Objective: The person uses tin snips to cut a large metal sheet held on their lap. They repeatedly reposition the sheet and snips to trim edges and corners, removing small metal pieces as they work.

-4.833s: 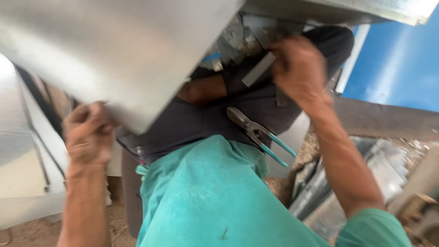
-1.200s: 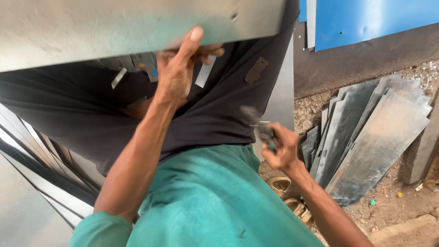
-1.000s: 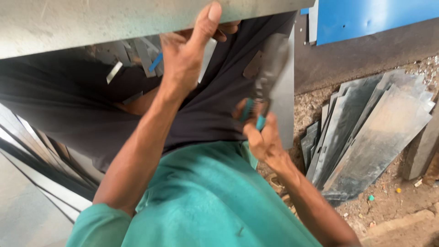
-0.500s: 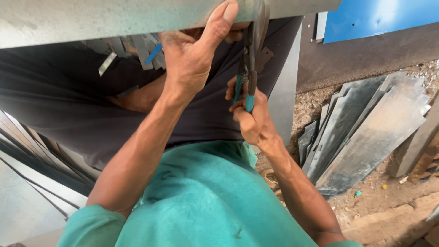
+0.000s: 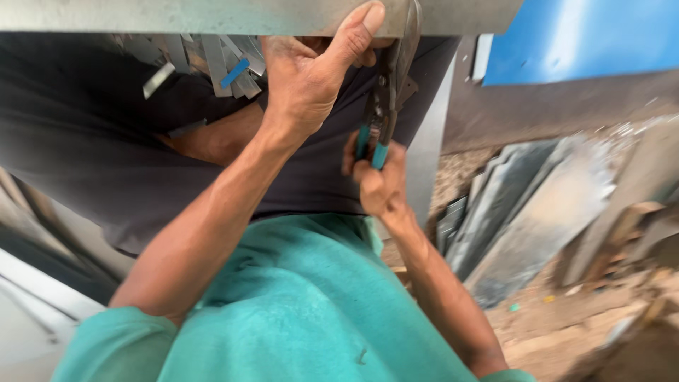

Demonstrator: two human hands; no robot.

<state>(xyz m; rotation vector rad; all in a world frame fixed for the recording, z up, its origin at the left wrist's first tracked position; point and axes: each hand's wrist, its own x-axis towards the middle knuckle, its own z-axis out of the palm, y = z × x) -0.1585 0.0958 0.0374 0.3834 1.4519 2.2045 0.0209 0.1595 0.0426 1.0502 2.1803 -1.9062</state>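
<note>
Across the top of the frame runs the metal sheet (image 5: 212, 15). My left hand (image 5: 308, 85) pinches its lower edge at upper centre, thumb on the face. My right hand (image 5: 378, 180) is closed around the blue handles of the tin snips (image 5: 387, 92), blades at that edge (just beside my thumb). One slip could nick it, or the cut edge could slice my fingers.

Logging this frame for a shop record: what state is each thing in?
Metal sheet: held up, left thumb pressed on its edge.
Left hand: gripping the sheet.
Right hand: closed on the snips' handles.
Tin snips: upright, blades at the sheet's edge.
Stacked sheets: leaning on the ground.
</note>
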